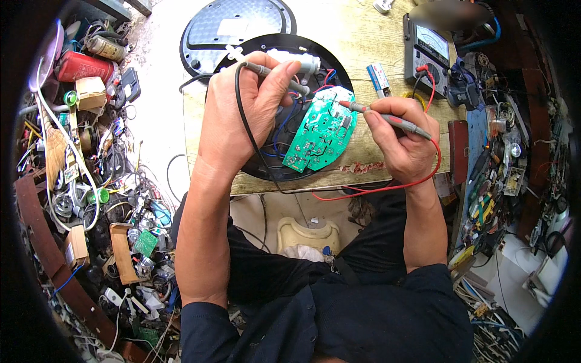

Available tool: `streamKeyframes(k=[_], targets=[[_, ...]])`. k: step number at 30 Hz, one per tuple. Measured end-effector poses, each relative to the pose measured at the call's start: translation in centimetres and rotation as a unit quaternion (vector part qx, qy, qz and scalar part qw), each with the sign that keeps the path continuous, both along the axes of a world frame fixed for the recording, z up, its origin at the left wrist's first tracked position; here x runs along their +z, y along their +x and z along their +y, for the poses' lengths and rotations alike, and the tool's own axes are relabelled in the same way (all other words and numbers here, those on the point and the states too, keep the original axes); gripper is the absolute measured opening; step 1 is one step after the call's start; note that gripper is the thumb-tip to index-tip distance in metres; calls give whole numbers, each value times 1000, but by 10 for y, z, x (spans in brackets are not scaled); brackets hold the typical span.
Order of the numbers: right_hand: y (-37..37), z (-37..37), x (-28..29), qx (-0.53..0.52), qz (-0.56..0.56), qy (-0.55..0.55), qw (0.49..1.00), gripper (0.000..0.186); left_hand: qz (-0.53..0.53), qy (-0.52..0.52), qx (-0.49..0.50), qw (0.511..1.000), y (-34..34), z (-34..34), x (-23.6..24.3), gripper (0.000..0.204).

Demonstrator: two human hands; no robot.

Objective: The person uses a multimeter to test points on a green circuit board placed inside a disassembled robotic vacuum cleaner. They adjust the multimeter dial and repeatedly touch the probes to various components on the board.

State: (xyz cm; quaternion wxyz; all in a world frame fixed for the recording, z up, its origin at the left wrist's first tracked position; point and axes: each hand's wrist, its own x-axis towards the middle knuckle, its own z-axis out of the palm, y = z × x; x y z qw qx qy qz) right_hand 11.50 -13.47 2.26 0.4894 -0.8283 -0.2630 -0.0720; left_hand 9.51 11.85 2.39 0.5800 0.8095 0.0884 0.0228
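Observation:
My left hand is closed around a grey test probe with a black lead, its tip end over the upper left of a green circuit board. In my right hand is a second grey test probe with a red lead; its red-banded front end points left at the board's upper right edge. Whether either tip touches the board I cannot tell. The board lies tilted on a round black housing, with red and blue wires running beneath it. A white cylindrical part sits in the housing behind my left hand.
An analog multimeter stands at the table's back right, the red lead plugged in. Behind the housing lies a round black cover. A small blue-and-white box rests on the wooden table. Piled parts and cables crowd the left.

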Motion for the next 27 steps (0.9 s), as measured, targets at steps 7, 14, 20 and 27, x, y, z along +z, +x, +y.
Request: streamKeyframes(k=[7,14,20,27], targets=[[0,0,2,4,-2,-12,1000,13,-6,0,2,1000,0,0,1,35],[0,0,1,5,-12,-15,1000,12,-10,5,-1,1000,-1,0,0,33],[0,0,1,1,-11,-18,1000,13,-8,11,7,1000,1,-1,4,36],[0,0,1,13,-8,-15,1000,13,-5,3,-3,1000,-1,0,0,33]])
